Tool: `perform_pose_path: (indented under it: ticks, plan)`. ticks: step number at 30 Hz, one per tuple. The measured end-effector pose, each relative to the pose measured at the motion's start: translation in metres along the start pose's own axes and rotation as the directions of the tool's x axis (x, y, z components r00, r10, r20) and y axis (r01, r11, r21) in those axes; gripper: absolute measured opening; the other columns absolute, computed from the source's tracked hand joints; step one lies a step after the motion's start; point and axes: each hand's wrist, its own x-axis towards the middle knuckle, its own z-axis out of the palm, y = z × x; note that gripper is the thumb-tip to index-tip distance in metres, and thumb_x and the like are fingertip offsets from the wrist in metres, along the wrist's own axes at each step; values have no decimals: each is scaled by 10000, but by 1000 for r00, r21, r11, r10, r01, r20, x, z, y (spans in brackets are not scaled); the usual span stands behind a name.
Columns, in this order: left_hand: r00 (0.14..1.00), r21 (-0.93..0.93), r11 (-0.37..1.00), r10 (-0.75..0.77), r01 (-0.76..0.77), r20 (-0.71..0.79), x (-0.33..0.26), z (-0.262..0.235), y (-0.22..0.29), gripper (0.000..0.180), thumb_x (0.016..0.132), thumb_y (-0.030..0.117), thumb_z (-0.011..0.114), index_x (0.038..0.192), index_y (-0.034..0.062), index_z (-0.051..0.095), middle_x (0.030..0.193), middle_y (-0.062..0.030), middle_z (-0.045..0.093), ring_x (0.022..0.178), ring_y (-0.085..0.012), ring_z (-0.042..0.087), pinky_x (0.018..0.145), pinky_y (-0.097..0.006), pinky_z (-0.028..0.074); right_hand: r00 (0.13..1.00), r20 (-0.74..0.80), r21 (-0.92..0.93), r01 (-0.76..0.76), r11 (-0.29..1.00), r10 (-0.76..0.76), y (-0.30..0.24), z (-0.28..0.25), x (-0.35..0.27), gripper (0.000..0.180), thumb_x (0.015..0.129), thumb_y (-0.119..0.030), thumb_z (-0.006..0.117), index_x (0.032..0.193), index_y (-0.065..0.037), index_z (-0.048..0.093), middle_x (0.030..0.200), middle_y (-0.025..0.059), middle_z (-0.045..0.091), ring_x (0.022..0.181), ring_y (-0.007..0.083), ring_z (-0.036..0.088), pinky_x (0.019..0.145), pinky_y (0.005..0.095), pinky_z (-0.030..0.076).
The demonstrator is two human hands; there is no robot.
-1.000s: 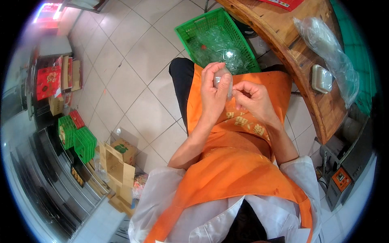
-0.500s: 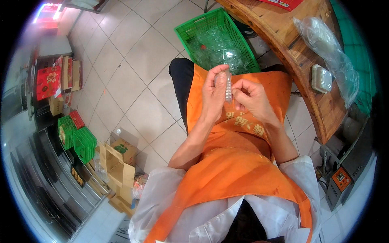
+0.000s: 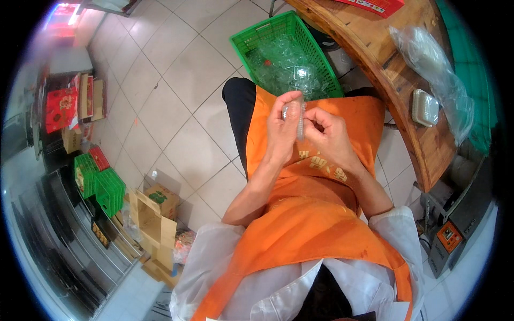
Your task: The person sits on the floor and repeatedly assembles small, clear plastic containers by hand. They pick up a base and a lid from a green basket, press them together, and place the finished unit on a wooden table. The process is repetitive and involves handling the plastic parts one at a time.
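Above my lap, my left hand (image 3: pixel 281 131) grips a small clear plastic container (image 3: pixel 301 122) with ribbed sides, held on edge with the thumb across its near face. My right hand (image 3: pixel 329 132) has its fingers curled in against the container's right side, pinching at its edge; the fingertips are partly hidden. Beyond my knees stands a green plastic basket (image 3: pixel 317 47) with clear plastic containers (image 3: pixel 286 61) heaped inside. On the wooden table (image 3: pixel 375 51) at the right lies another clear container (image 3: pixel 425 108), beside a long clear plastic bag (image 3: pixel 436 69).
A red box (image 3: pixel 377 6) rests at the table's far end. Open cardboard boxes (image 3: pixel 147 216), green crates (image 3: pixel 110 193) and red boxes (image 3: pixel 61 111) stand on the left near dark racks (image 3: pixel 59 230). A grey machine with an orange panel (image 3: pixel 450 238) is at my right.
My right hand has moved left and closed in on the container's side. The left hand has lowered slightly with the container. The view has shifted a little.
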Motion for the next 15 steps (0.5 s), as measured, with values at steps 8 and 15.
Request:
perform_pose_path:
  ticks: [8,15]
  plan:
    - [975,105,993,77,-56,-208,16,-23,14,372,865,370,415,1037,45,470,866,-36,507,747,-92,485,618,-231,427,977,-215,-125,-11,992,-16,-3,-33,59,188,798,-156,505,895,-4,558,706,55,570,543,78,499,524,227,414]
    - [994,126,992,18,-4,-110,9,-15,2,387,871,365,401,1066,37,465,857,-45,512,733,-87,484,614,-223,416,988,104,223,-131,966,110,3,-6,26,189,824,-141,484,889,21,555,696,9,549,557,61,489,509,203,400]
